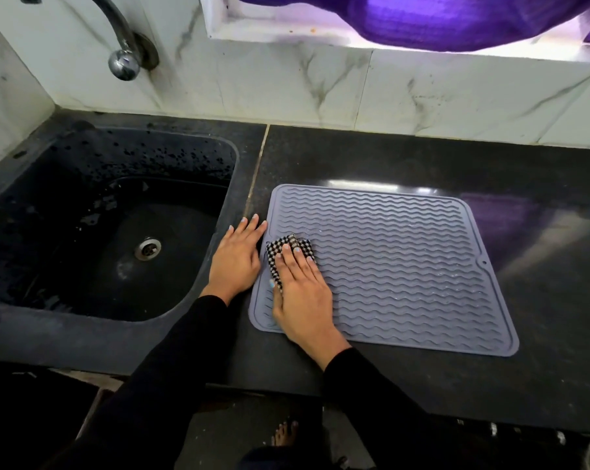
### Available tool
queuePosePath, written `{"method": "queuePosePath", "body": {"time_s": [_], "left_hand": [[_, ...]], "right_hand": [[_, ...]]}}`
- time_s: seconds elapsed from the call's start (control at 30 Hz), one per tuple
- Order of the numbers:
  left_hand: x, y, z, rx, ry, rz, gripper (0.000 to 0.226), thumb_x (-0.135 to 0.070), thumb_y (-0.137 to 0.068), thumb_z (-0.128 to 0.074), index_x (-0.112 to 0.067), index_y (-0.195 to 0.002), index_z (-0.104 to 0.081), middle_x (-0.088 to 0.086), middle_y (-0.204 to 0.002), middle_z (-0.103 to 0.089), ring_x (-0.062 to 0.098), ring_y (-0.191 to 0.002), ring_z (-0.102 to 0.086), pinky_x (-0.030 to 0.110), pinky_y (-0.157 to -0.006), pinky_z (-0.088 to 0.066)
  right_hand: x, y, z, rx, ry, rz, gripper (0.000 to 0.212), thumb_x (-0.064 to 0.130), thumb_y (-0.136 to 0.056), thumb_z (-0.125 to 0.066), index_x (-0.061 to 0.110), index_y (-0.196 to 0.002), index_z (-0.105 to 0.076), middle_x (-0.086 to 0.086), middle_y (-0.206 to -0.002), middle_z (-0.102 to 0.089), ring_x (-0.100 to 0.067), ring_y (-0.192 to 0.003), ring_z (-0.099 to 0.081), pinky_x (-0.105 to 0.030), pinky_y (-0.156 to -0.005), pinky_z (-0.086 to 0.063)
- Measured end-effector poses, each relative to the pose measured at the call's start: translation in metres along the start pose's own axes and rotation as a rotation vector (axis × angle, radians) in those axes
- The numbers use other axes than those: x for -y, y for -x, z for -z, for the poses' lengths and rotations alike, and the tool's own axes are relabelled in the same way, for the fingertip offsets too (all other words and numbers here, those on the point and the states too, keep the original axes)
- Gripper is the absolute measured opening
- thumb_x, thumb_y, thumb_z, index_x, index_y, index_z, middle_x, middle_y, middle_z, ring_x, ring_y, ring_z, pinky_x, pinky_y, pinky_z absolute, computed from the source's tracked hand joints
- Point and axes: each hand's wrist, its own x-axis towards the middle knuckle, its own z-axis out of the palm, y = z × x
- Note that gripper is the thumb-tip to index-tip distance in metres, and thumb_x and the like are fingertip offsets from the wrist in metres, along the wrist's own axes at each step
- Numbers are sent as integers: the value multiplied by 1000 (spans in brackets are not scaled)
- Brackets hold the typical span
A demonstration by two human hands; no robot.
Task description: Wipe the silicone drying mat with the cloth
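Reference landmark: the silicone drying mat (405,266), a grey ribbed sheet lying flat on the black countertop (422,157). Well to the left of the mat, a black sink (32,293) is set into the counter; its basin looks wet, and a metal tap (124,59) projects from the marble-pattern wall above it. Between the sink and the mat, the left hand (236,259) lies flat on the counter, fingers straight and close together, touching or just beside the mat's left edge; it holds nothing and appears to brace the mat against sliding. On the left portion of the mat, the right hand (303,293) presses palm-down on the checkered cloth (283,252), fingers extended and slightly spread over it rather than curled around it. The cloth is bunched beneath the fingers, with its black-and-white weave showing beyond the fingertips and along the thumb side. The centre and right portion of the mat show glints along the ridges, which are probably water droplets; this suggests these areas are not yet wiped. Judged from cloth position alone, the wipe is at the mat's left side and most of the surface remains to be covered. Behind the mat, purple fabric (439,18) hangs at the window.
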Motion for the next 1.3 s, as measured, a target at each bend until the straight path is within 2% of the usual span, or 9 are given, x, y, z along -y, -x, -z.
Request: {"method": "queuePosePath", "body": {"time_s": [0.17, 0.3, 0.37, 0.47, 0.6, 0.7, 0.8, 1.1, 1.3], "left_hand": [[1, 0, -1, -20, 7, 13, 54, -8, -91, -40, -18, -143, -36, 3, -152, -32, 18, -143, -24, 34, -119, -9], [0, 1, 1, -7, 14, 18, 55, -8, -90, -40, -19, -144, -35, 2, -153, -30, 16, -143, -23, 33, -119, -8], [-2, 2, 2, -3, 18, 16, 55, -8, -90, -41, -20, -144, -36, 1, -153, -30, 16, -143, -23, 32, -119, -8], [-3, 3, 5, -16, 48, 17, 52, -9, -92, -40, -19, -143, -37, 2, -152, -31, 16, -143, -23, 32, -119, -8], [-4, 3, 6, -18, 53, 16, 45, -21, -97, -34, -19, -142, -38, 2, -152, -33, 17, -143, -24, 33, -119, -9], [-4, 3, 4, -17, 44, 27, 44, -26, -99, -33, -19, -142, -38, 1, -152, -32, 15, -143, -23, 32, -119, -9], [-3, 2, 2, -29, 36, 32, 44, -23, -98, -38, -19, -142, -39, 0, -152, -32, 15, -143, -23, 31, -118, -8], [-1, 1, 0, -26, 46, 32, 44, -27, -99, -38, -20, -142, -39, 0, -152, -32, 13, -143, -22, 32, -119, -8], [0, 2, -2, -18, 38, 18, 49, -36, -97, -31, -21, -142, -38, -1, -153, -30, 14, -144, -21, 32, -118, -8]], "right_hand": [[2, -16, -3, 193, 80, -7, 61, 22, -90, -41, 6, -146, -21, -11, -155, -16, -25, -144, -10, -37, -116, 0], [-2, -35, 10, 245, 0, -20, 55, 21, -87, -50, 11, -139, -38, -7, -150, -32, -22, -139, -28, -36, -112, -23], [-15, -50, 29, 309, -253, -176, 37, 21, -90, -50, 18, -126, -55, -5, -129, -57, -22, -115, -56, -36, -98, -44], [-36, -73, 62, 338, -863, -566, 25, 22, -94, -48, 13, -108, -66, -8, -105, -68, -22, -98, -62, -34, -91, -49], [-25, -66, 61, 122, -497, -390, 20, 20, -94, -46, 17, -102, -64, 3, -77, -62, -9, -63, -56, -24, -54, -45], [3, -38, 32, 218, -126, -224, 34, 17, -90, -51, 13, -124, -52, -8, -118, -59, -24, -106, -58, -37, -90, -49], [7, -24, 7, 248, 73, -125, 58, 16, -91, -42, 6, -145, -22, -13, -154, -16, -27, -143, -12, -38, -117, -12], [-16, -18, 5, 97, -119, -18, 52, 26, -91, -46, 18, -141, -37, -2, -152, -29, -14, -142, -18, -26, -117, -8], [-26, -37, 28, -127, -758, -490, 39, 19, -92, -53, 23, -131, -52, 11, -113, -63, -17, -111, -57, -5, -82, -42]]}}
